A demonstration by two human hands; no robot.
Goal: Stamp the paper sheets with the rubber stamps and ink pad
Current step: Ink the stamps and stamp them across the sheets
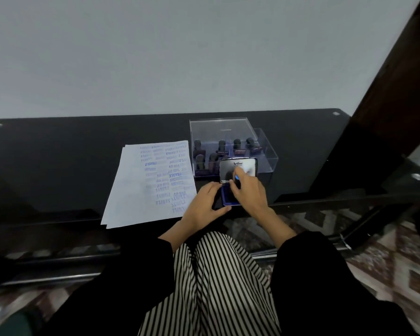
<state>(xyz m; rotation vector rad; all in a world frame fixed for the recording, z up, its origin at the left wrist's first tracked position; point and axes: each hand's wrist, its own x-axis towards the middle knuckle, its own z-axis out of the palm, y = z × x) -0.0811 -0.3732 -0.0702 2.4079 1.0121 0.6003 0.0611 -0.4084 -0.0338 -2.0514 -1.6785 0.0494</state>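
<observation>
Now: inking step, by my judgement; no print is going onto paper.
Right hand (249,192): my fingers curl tight around a stamp (237,178), its face apparently down on the ink pad (226,199).
Left hand (204,204): fingers straight, bracing the pad's 9 o'clock edge.
Pad: at 3 o'clock of the paper sheets (131,190), lid raised at 12.
Top sheet: blue prints crowd its right half.
Spare stamps: in the clear box (268,156), 12 o'clock of the pad.
Next: lift straight, carry toward 9 o'clock, press squarely on a blank patch.
</observation>
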